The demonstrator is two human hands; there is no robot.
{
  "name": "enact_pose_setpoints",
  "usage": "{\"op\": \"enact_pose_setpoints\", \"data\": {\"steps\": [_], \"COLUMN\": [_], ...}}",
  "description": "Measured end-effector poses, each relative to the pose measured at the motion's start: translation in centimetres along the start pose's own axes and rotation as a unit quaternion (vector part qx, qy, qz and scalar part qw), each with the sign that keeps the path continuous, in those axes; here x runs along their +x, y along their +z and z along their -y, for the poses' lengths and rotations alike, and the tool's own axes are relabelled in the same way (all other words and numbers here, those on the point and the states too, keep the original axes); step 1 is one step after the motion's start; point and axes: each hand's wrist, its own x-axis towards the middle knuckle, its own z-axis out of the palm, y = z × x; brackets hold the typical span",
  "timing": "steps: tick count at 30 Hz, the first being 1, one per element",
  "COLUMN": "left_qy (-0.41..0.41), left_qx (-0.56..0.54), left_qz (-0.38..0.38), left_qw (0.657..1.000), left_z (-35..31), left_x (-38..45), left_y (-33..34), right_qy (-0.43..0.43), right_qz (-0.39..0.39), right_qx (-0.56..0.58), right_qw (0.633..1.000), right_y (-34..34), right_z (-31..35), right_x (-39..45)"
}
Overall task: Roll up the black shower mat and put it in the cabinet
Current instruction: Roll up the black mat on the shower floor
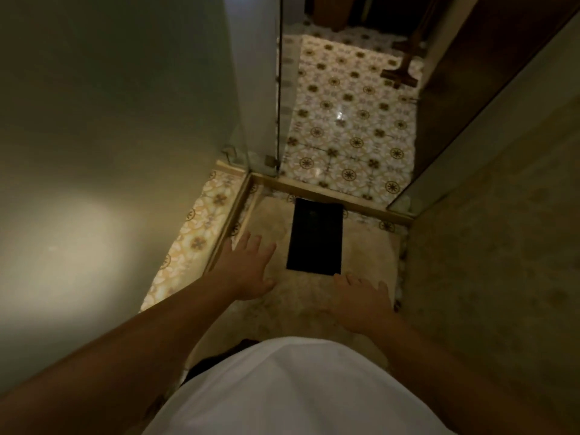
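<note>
The black shower mat (315, 236) lies flat on the beige shower floor (367, 246), a dark rectangle running lengthwise away from me, its far end against the raised threshold. My left hand (248, 267) hovers with fingers spread just left of the mat's near corner, not touching it. My right hand (364, 296) is open, fingers apart, just below and right of the mat's near edge. Neither hand holds anything. No cabinet can be made out in this view.
A glass shower panel (277, 89) stands at the threshold (329, 191). Beyond it lies patterned floor tile (351, 120) with a long-handled squeegee (400, 75) leaning at the back right. Walls close in on the left and right. My white shirt fills the bottom.
</note>
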Motion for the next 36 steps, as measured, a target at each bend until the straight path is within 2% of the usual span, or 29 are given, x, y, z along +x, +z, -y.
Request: {"op": "enact_pose_setpoints", "data": {"steps": [7, 11, 19, 24, 29, 36], "left_qy": [-0.005, 0.005, 0.055, 0.064, 0.063, 0.061], "left_qx": [-0.007, 0.012, 0.014, -0.001, -0.005, 0.01], "left_qz": [0.017, 0.018, 0.016, 0.044, 0.061, 0.144], "left_qw": [1.0, 1.0, 0.998, 0.997, 0.996, 0.988], "left_z": [-2.9, -3.1, -0.9, 0.6, 0.7, 0.3], "left_x": [2.0, 3.5, 9.3, 14.1, 19.7, 30.5], "left_y": [-0.5, 0.0, 0.9, 2.3, 7.7, 23.8], "right_qy": [0.02, 0.033, 0.055, 0.087, 0.096, 0.066], "right_qz": [0.035, 0.04, 0.049, 0.07, 0.087, 0.119], "right_qx": [0.068, 0.068, 0.049, 0.075, 0.113, 0.106], "right_qw": [0.997, 0.996, 0.996, 0.991, 0.985, 0.985], "right_y": [1.4, 1.6, 1.5, 2.8, 7.7, 20.7], "right_z": [-4.2, -4.9, -5.0, -5.2, -5.8, -8.7], "right_x": [1.1, 2.1, 6.2, 10.5, 16.6, 29.3]}}
